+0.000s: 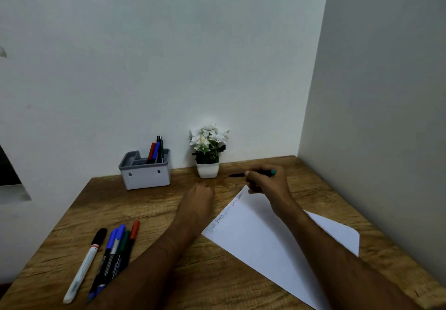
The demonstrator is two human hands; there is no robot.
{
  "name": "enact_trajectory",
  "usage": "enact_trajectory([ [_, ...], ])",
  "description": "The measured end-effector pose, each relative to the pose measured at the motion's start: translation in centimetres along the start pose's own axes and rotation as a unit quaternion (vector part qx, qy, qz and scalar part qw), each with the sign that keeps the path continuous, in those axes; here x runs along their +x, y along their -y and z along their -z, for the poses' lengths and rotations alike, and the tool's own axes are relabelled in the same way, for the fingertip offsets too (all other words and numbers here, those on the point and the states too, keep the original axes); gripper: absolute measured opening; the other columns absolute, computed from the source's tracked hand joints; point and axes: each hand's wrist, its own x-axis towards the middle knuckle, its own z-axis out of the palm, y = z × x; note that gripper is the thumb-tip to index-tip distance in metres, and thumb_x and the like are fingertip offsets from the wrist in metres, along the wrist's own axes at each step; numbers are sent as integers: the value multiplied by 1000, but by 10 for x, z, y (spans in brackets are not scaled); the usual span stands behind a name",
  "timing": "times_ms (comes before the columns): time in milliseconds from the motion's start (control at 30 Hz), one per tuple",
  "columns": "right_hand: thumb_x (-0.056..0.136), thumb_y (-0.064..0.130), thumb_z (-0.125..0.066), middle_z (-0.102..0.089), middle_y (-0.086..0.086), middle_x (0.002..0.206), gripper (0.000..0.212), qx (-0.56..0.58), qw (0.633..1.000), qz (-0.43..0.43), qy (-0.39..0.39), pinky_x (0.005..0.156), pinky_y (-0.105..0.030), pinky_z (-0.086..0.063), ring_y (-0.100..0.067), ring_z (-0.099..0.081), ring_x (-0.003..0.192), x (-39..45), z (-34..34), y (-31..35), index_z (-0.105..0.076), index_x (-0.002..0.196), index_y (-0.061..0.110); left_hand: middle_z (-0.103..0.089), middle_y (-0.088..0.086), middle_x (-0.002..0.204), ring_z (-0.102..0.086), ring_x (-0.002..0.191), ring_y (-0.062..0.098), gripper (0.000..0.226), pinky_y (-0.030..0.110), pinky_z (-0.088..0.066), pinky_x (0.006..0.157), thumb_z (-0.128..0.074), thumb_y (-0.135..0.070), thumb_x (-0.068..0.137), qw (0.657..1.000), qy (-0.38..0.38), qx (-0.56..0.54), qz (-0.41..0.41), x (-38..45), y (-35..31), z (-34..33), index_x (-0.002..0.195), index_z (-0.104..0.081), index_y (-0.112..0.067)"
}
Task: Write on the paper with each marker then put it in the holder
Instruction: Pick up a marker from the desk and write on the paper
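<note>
Your right hand (266, 184) grips a marker (251, 173); your left hand (200, 195) is a closed, empty-looking fist. Next, I think, drop it into the holder (144, 174).

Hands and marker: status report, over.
Right hand grips teal-tipped marker beyond paper. Left hand curled, empty. Holder unobstructed.

Both forearms reached forward; the left hand (199, 195) was curled into a loose fist, and the right hand (266, 184) pinched a marker (251, 173).
</note>
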Motion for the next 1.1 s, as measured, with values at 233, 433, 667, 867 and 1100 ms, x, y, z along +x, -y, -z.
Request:
enact_trajectory([
  [233, 90, -4, -70, -75, -24, 81, 6, 35, 999, -11, 29, 67, -42, -63, -26, -72, 68, 0, -6, 5, -76, 91, -3, -67, 3, 86, -62, 77, 15, 15, 32, -56, 66, -57, -7, 89, 995, -33, -51, 84, 8, 11, 15, 84, -69, -14],
  [433, 89, -5, -72, -73, -31, 83, 5, 55, 997, 21, 53, 60, -35, -61, -28, -71, 66, -9, -18, 18, -74, 93, -6, -72, 1, 87, -66, 68, 7, 7, 17, -53, 66, -75, -9, 84, 850, -144, -402, 310, 17, 22, 58, 91, -76, -9],
  [667, 89, -7, -71, -73, -29, 79, 3, 29, 993, 65, 93, 57, -33, -61, -26, -71, 64, -20, -35, 24, -73, 89, -8, -67, 18, 94, -69, 78, 25, 8, 26, -61, 64, -65, 11, 85, 566, -124, -705, 410, 6, 21, 85, 92, -65, 8],
  [867, 88, -8, -72, -72, -31, 81, 3, 16, 993, 72, 93, 56, -32, -61, -28, -70, 63, -23, -44, 25, -73, 91, -10, -64, 17, 92, -67, 79, 26, 6, 29, -62, 69, -63, 12, 87, 548, -121, -720, 407, -2, 16, 89, 92, -63, 9],
  [1100, 89, -8, -72, -72, -30, 79, 4, 20, 992, 81, 98, 58, -32, -61, -27, -72, 64, -24, -45, 24, -73, 92, -9, -66, 17, 92, -68, 77, 25, 6, 27, -61, 67, -63, 11, 87, 547, -113, -720, 412, -4, 14, 89, 91, -65, 7],
])
